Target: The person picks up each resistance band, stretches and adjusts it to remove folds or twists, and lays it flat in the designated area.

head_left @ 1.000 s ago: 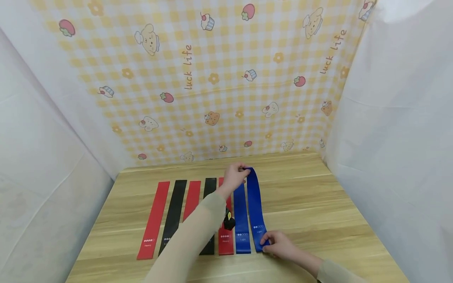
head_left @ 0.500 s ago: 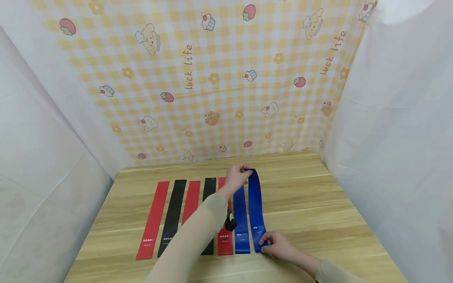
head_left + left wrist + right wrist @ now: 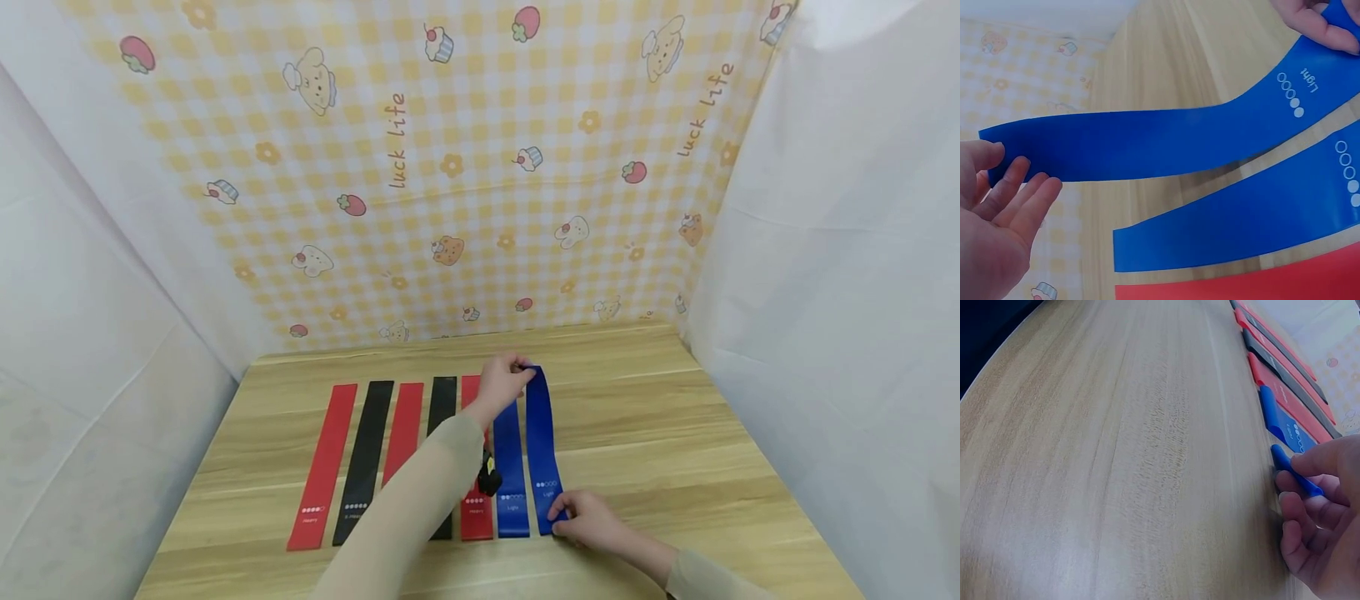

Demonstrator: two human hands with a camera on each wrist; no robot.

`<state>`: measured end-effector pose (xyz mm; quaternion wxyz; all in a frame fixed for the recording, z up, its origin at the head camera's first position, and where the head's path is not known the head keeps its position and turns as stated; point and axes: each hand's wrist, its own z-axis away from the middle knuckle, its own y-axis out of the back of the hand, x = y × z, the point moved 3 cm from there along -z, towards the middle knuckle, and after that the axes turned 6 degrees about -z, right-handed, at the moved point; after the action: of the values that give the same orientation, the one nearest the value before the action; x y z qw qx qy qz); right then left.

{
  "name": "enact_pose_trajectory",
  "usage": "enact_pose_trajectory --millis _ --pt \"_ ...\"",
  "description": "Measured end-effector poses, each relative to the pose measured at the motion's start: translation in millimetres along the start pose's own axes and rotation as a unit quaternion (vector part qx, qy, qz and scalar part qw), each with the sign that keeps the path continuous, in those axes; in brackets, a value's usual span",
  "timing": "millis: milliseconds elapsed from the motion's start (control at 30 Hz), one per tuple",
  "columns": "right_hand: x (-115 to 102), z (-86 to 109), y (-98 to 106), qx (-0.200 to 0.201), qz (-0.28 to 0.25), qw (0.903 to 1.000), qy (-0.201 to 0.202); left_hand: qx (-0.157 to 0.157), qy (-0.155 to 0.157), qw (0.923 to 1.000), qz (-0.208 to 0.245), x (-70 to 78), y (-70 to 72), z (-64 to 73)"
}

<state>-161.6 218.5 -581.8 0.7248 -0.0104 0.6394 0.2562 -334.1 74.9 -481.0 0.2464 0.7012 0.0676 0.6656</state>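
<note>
A blue resistance band (image 3: 542, 437) marked "Light" stretches between my two hands at the right end of a row of bands. My left hand (image 3: 502, 386) pinches its far end between thumb and fingers, and the left wrist view shows that end raised off the table. At the near end, my right hand (image 3: 592, 521) pinches the band's corner close to the tabletop. A second blue band (image 3: 1222, 225), also marked "Light", lies flat just to the left. My left forearm hides parts of the bands beneath it.
Further left lie red and black bands in turn, among them a red band (image 3: 324, 467) at the end and a black band (image 3: 365, 458) beside it. The wooden table (image 3: 645, 433) meets a yellow checked cloth (image 3: 480, 208) at the back, with white sheets at both sides.
My left hand has come down slightly and a little to the right, lowering the blue band's far end. The right hand stays almost where it was at the near end.
</note>
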Motion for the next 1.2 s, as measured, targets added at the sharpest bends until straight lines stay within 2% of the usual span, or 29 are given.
enact_pose_trajectory --millis 200,400,633,833,1000,1067,1200 --pt "-2.2 -1.0 0.2 -0.007 0.010 0.9999 0.003 -0.011 -0.007 0.9997 -0.021 -5.5 -3.7 2.8" --pt "-4.8 -1.5 0.2 -0.015 0.037 0.9991 0.015 -0.025 -0.014 0.9995 -0.015 -11.7 -8.8 5.4" --pt "-2.7 -2.4 1.7 -0.016 0.052 0.9982 0.025 -0.028 0.004 0.9987 -0.042 -23.4 -15.4 9.8" --pt "-0.5 -4.5 3.7 -0.016 0.087 0.9952 0.041 -0.034 0.010 0.9974 -0.063 -32.3 -21.0 12.9" --pt "0.3 -4.6 4.9 -0.022 0.084 0.9956 0.035 -0.043 0.009 0.9963 -0.073 -37.9 -26.4 14.7" --pt "0.6 -4.7 5.1 -0.027 0.082 0.9958 0.029 -0.049 0.015 0.9962 -0.070 -40.9 -29.0 15.0" --pt "0.7 -6.1 5.4 -0.038 0.080 0.9958 0.021 -0.065 0.040 0.9966 -0.032 -47.0 -34.4 16.2"
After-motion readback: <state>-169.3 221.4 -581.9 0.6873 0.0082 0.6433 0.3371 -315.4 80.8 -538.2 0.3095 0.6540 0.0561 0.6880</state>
